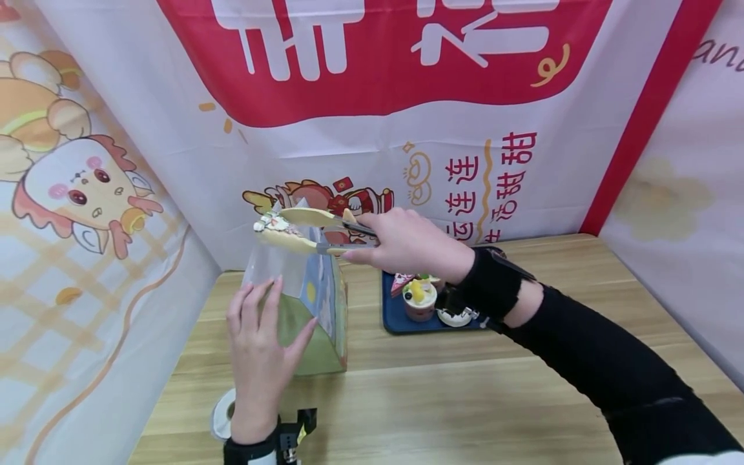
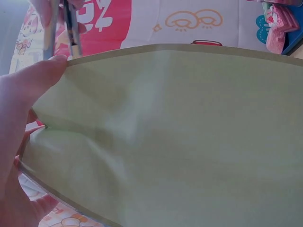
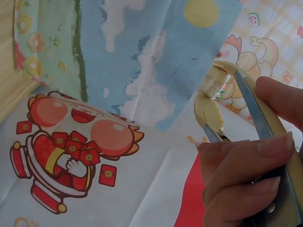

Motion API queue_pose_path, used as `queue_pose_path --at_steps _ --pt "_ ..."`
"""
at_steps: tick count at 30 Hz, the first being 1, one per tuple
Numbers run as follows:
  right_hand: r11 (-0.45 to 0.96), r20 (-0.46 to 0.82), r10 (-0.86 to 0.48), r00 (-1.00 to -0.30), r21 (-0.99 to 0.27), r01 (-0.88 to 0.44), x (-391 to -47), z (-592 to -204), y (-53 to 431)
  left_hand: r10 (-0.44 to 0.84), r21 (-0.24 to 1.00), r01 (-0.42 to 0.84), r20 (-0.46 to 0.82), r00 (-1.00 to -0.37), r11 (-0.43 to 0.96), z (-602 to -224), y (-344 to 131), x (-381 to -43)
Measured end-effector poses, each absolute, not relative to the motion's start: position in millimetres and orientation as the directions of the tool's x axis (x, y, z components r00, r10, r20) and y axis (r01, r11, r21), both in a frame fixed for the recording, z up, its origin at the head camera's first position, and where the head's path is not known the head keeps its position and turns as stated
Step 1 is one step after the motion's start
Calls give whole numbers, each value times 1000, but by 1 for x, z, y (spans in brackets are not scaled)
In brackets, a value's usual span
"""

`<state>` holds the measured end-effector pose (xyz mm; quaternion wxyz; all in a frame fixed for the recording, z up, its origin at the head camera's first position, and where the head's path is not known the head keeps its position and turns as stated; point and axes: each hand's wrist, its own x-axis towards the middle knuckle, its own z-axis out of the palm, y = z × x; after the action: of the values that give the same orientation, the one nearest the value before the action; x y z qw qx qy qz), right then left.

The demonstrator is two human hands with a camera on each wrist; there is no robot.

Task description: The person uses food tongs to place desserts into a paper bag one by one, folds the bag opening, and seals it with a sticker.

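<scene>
My right hand (image 1: 407, 242) grips a pair of tongs (image 1: 334, 248) with metal arms and pale, wood-coloured ends. Between those ends sits a small whitish piece of pastry (image 1: 272, 223) with coloured specks, held over the top of a paper bag (image 1: 308, 352). The right wrist view shows the pastry (image 3: 214, 86) from the side, beside the bag's blue printed face (image 3: 156, 71). At the bag's near side is my left hand (image 1: 261, 349), thumb on one edge and fingers round the other. In the left wrist view the bag's plain green face (image 2: 165, 132) hides part of those fingers.
A dark blue tray (image 1: 407, 329) on the wooden table, right of the bag, bears a cup dessert (image 1: 420, 302) and other sweets, partly hidden by my right wrist. A white roll (image 1: 222, 416) lies beside my left wrist. Printed cloth walls (image 1: 349, 139) stand behind and at both sides.
</scene>
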<state>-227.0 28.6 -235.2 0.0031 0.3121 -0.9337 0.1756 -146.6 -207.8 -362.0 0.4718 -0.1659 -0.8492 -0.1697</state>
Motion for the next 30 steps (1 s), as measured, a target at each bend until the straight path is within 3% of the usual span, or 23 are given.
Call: queue_pose_path --at_steps 8,20,25,30 --pt "799 28 -541 -841 -297 -523 -236 -235 47 66 161 482 905 -421 861 -361 -210 -146" --pt "828 -12 -525 -851 -237 -508 -242 -228 62 -42 217 466 933 -357 858 -359 -203 -143" --pt "832 -18 -524 -852 -228 -506 -242 -228 61 -24 176 492 954 -298 853 -357 -196 -141" --pt "838 -21 -517 -856 -219 -500 -242 -228 60 12 167 505 943 -332 847 -355 -195 -138"
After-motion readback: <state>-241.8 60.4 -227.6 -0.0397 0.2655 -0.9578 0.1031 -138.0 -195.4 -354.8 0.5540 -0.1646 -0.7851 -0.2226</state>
